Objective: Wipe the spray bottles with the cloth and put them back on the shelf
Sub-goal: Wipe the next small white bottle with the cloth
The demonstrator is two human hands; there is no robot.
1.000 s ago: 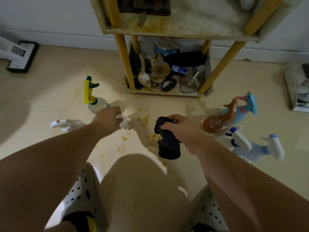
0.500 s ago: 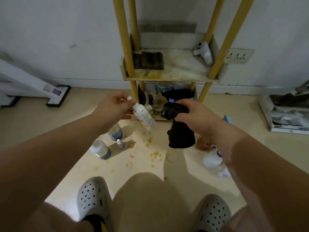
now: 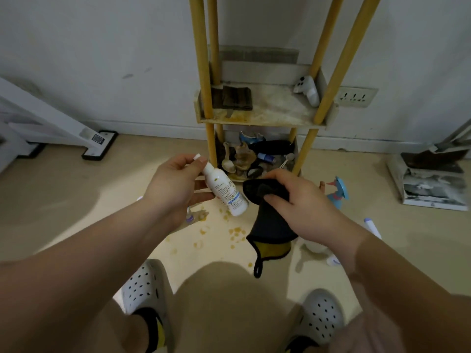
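Wiping about to start. Left hand (image 3: 175, 184) pinches white spray bottle (image 3: 225, 191) at neck; right hand (image 3: 303, 202) clutches dark cloth (image 3: 270, 225), possibly touching bottle. Next: rub spotted side.

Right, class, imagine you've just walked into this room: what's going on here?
A person stands facing a stained shelf unit. Their left hand holds a small white bottle, tilted, by its top end. Their right hand grips a dark cloth right beside the bottle, ready to wipe it. A blue spray bottle waits on the floor, near yellow spill spots.
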